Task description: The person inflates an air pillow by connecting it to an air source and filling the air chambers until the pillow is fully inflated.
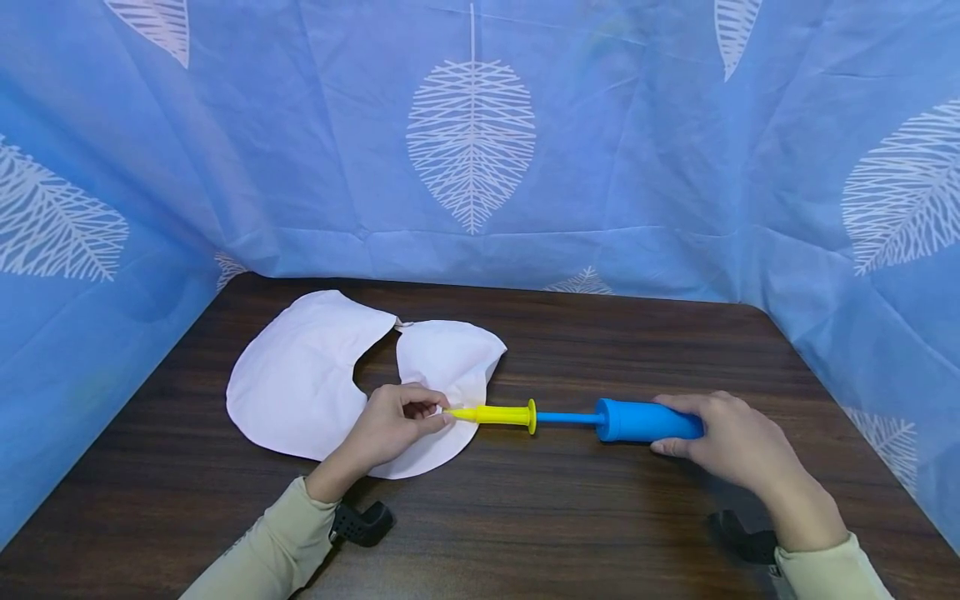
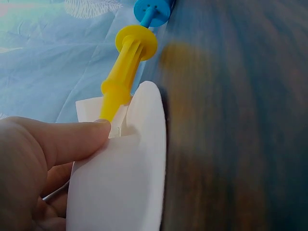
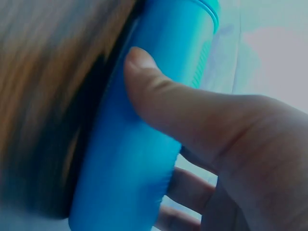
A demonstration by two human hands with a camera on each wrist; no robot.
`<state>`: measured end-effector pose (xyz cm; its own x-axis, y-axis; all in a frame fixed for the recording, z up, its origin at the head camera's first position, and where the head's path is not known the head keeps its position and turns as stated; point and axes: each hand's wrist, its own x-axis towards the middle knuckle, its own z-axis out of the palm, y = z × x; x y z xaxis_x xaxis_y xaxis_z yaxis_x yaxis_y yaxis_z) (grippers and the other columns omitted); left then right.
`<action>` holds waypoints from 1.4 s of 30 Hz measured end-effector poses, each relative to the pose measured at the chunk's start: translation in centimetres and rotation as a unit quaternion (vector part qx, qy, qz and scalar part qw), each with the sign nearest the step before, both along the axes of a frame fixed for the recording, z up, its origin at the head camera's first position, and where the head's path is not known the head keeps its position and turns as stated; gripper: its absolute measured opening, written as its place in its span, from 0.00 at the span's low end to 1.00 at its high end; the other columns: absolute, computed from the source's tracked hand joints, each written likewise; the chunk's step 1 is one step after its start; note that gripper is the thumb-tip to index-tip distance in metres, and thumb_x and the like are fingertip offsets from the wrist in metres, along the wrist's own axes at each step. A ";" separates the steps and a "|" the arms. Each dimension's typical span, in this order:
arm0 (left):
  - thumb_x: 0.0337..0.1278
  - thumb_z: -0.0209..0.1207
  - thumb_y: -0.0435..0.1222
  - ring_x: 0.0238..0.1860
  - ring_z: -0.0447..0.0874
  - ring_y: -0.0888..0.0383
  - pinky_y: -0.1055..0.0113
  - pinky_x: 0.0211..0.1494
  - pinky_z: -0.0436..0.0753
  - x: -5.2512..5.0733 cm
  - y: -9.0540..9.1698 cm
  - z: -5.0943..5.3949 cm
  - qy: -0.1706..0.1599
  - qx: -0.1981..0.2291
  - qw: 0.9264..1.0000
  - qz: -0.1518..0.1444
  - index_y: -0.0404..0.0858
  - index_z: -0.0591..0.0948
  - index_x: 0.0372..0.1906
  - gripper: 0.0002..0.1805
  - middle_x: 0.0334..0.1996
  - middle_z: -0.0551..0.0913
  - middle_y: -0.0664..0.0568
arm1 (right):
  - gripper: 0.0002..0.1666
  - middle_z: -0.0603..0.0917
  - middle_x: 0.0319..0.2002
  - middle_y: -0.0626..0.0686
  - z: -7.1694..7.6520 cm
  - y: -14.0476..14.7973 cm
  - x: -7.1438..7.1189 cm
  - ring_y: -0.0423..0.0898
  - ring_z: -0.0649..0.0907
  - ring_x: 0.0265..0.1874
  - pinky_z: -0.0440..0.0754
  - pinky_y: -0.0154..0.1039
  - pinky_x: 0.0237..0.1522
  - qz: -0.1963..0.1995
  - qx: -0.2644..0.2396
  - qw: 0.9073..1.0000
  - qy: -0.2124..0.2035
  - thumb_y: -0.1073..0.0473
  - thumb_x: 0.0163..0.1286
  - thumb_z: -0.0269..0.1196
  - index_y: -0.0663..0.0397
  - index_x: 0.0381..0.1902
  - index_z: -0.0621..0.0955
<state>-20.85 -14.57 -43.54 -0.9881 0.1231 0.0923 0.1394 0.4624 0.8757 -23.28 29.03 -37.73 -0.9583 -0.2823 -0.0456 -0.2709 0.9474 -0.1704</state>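
Observation:
A hand pump with a blue barrel (image 1: pixel 637 421) and a yellow nozzle end (image 1: pixel 504 415) lies nearly level across the table, its blue rod drawn out between them. Round the barrel's right end the right hand (image 1: pixel 738 442) curls, thumb along the side in the right wrist view. The left hand (image 1: pixel 393 425) pinches the narrow yellow tip (image 2: pixel 109 110) together with the edge of a flat white curved piece, which looks like a limp inflatable neck pillow (image 1: pixel 300 379). Whether the tip sits inside an opening there is hidden by the left thumb (image 2: pixel 79 139).
Under everything is a dark wood-grain table (image 1: pixel 570 517) with rounded far corners. Blue cloth (image 1: pixel 637 150) with white leaf prints hangs at the back and both sides. Each wrist bears a black camera mount (image 1: pixel 363 523).

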 end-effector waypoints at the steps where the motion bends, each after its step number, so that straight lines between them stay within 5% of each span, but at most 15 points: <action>1: 0.60 0.75 0.32 0.32 0.78 0.58 0.72 0.35 0.76 0.0 0.0 0.0 0.000 -0.001 1.000 0.001 0.41 0.94 0.40 0.05 0.30 0.85 0.53 | 0.45 0.83 0.64 0.72 0.1 0.4 -0.1 0.76 0.80 0.61 0.81 0.65 0.42 -0.003 0.000 1.000 -0.006 0.36 0.59 0.79 0.46 0.72 0.82; 11: 0.59 0.75 0.30 0.31 0.78 0.58 0.72 0.35 0.77 0.0 0.0 0.0 -0.005 0.007 1.000 0.017 0.41 0.94 0.40 0.06 0.29 0.85 0.53 | 0.46 0.82 0.62 0.75 0.2 1.7 -0.3 0.76 0.80 0.57 0.80 0.65 0.40 -0.016 0.013 1.000 -0.010 0.36 0.59 0.79 0.50 0.71 0.82; 24: 0.59 0.75 0.30 0.32 0.78 0.56 0.72 0.35 0.76 0.1 -0.1 0.0 -0.005 0.011 1.000 0.017 0.39 0.94 0.41 0.06 0.30 0.85 0.51 | 0.40 0.91 0.56 0.62 -0.5 -3.9 1.2 0.70 0.85 0.55 0.85 0.64 0.40 0.045 0.004 0.996 0.080 0.39 0.57 0.81 0.47 0.66 0.87; 31: 0.59 0.75 0.30 0.32 0.78 0.57 0.72 0.35 0.77 0.1 0.2 0.0 -0.003 0.016 1.000 -0.003 0.39 0.94 0.41 0.06 0.30 0.85 0.51 | 0.40 0.93 0.53 0.55 -0.9 -7.0 2.0 0.58 0.86 0.46 0.86 0.55 0.36 0.074 0.004 0.990 0.119 0.36 0.56 0.81 0.45 0.64 0.88; 42: 0.59 0.75 0.30 0.32 0.78 0.57 0.72 0.35 0.77 0.1 0.2 -0.1 0.003 0.012 1.000 0.000 0.40 0.94 0.41 0.06 0.30 0.86 0.52 | 0.39 0.93 0.54 0.54 -1.1 -7.6 2.2 0.56 0.86 0.48 0.86 0.56 0.39 0.073 0.013 0.987 0.140 0.37 0.57 0.81 0.43 0.64 0.88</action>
<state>-20.74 -14.38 -43.61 -0.9875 0.1213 0.1009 0.1447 0.4413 0.8856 -21.10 21.40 -38.88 -0.8835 -0.4201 0.2074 -0.4378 0.8979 -0.0461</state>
